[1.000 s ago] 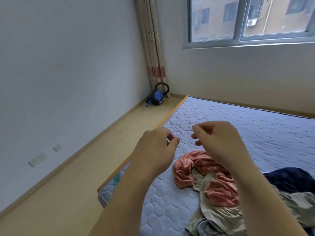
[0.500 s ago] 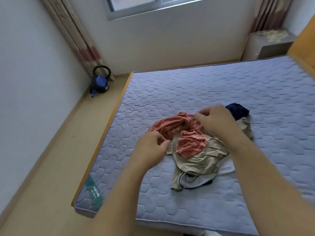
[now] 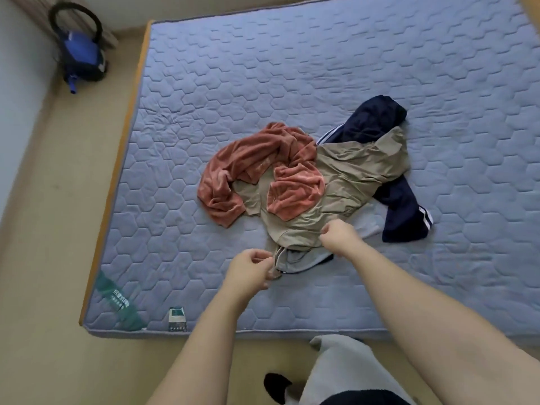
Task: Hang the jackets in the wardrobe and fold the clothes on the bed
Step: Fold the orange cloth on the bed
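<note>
Head view: tan garment (image 3: 350,176) lies mid-frame on the bed (image 3: 292,68), long axis running up-right away from both hands. Left hand (image 3: 251,268) pinches its near hem, right hand (image 3: 339,235) grips the edge just beside, slightly nearer the bulk.

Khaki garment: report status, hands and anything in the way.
Hands: left hand and right hand pinch khaki garment near edge. Crumpled on mattress, unfolded. On top, orange cloth; beneath, navy garment.
</note>
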{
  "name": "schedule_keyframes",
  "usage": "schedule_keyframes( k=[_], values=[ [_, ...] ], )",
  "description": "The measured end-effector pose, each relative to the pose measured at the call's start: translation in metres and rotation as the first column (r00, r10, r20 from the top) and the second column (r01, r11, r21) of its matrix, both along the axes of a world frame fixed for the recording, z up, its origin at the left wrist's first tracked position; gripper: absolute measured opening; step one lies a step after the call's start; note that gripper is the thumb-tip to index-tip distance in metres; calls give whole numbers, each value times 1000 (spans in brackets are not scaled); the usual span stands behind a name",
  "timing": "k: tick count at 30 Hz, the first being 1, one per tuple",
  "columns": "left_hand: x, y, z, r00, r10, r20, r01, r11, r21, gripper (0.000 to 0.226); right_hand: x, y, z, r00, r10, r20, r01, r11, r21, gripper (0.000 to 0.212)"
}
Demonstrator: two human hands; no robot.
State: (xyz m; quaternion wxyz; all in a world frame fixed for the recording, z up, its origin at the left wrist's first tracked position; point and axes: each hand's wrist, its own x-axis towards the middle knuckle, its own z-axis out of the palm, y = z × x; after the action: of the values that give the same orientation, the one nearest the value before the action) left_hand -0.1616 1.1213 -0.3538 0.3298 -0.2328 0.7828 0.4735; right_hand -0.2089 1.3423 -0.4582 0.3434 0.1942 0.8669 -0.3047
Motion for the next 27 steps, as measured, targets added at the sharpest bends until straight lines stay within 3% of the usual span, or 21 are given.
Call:
schedule_keyframes(
  k=[5, 9, 16, 20, 23, 25, 27],
  values=[
    [-16, -26, -51, 955, 283, 91, -284, 959, 3, 11, -47, -15, -85, 973, 225, 52, -228, 971, 69, 32],
    [-7, -43, -79, 902, 402, 158, -405, 914, -12, 11, -84, -34, -118, 910, 404, 92, -411, 908, 80, 40],
    [20, -70, -134, 780, 550, 298, -565, 824, -41, 10, -136, -73, -163, 777, 622, 97, -629, 759, 166, 53],
    [21, -81, -154, 747, 584, 319, -602, 797, -50, 11, -158, -81, -188, 773, 605, 188, -634, 742, 219, 54],
    [16, -89, -160, 733, 607, 306, -626, 779, -46, 10, -167, -82, -210, 723, 648, 239, -688, 708, 161, 54],
    [12, -93, -160, 723, 625, 292, -645, 763, -37, 10, -162, -82, -218, 640, 733, 231, -769, 608, 198, 47],
    [9, -96, -155, 719, 633, 285, -658, 753, -14, 10, -159, -85, -205, 618, 762, 194, -776, 553, 303, 42]
  ],
)
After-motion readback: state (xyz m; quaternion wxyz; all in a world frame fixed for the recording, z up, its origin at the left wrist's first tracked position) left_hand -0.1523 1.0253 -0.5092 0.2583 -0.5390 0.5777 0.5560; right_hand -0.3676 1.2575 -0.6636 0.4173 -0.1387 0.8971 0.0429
